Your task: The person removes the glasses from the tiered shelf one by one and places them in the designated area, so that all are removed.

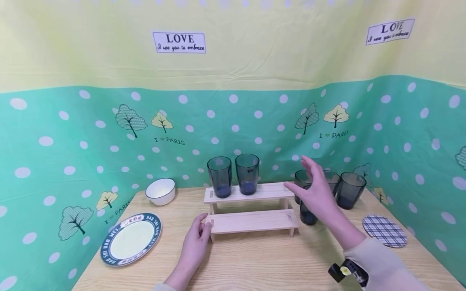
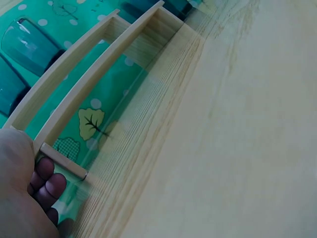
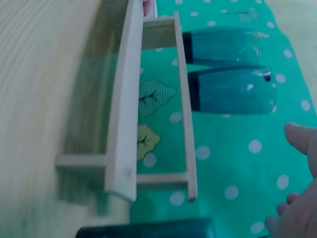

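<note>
A two-tier wooden rack [image 1: 251, 222] stands on the table, with two dark tinted glasses [image 1: 220, 178] side by side on the left and middle of its upper tier. My left hand [image 1: 194, 244] grips the left end of the lower tier; in the left wrist view its curled fingers [image 2: 52, 188] lie against the end leg. Several more tinted glasses [image 1: 350, 192] are grouped to the right of the rack. In front of them my right hand [image 1: 316, 194] is raised, thumb and fingers spread apart, holding nothing. It partly hides a nearer glass [image 1: 308, 214].
On the left are a white bowl [image 1: 161, 192] with a dark rim and a plate [image 1: 132, 239] with a blue patterned border. A round checked coaster [image 1: 384, 230] lies at the right. Green dotted cloth [image 1: 91, 153] hangs behind the table and along its sides.
</note>
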Demonstrator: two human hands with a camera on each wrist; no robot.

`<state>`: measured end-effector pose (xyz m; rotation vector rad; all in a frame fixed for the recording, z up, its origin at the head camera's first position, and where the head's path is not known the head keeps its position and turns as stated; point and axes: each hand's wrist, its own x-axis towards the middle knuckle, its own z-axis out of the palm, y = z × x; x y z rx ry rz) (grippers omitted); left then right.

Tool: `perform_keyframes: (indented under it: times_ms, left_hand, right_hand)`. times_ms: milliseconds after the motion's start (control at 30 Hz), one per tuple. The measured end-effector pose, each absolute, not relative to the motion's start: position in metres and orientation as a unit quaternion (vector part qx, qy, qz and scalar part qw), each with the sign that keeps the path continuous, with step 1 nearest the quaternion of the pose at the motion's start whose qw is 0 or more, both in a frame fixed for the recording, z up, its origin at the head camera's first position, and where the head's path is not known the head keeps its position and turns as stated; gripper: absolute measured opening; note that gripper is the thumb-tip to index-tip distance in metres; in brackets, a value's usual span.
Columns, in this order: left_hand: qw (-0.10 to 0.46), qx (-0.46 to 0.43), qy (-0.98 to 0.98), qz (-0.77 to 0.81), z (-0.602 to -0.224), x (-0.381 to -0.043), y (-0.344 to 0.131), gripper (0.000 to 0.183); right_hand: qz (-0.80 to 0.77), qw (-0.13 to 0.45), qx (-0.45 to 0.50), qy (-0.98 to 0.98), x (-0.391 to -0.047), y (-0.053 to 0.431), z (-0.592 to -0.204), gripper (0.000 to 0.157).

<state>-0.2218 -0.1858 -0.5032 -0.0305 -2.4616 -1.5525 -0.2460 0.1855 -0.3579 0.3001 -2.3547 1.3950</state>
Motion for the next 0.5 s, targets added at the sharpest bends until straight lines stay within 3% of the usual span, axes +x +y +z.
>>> perform_keyframes:
  times_ms: [500]
  left_hand:
    - [0.114,-0.009,-0.838,-0.533,-0.504,-0.222,-0.186,0.047]
  right_hand:
    - [0.564,0.119,0.138,-0.805,-0.268,0.133,-0.341,0.102]
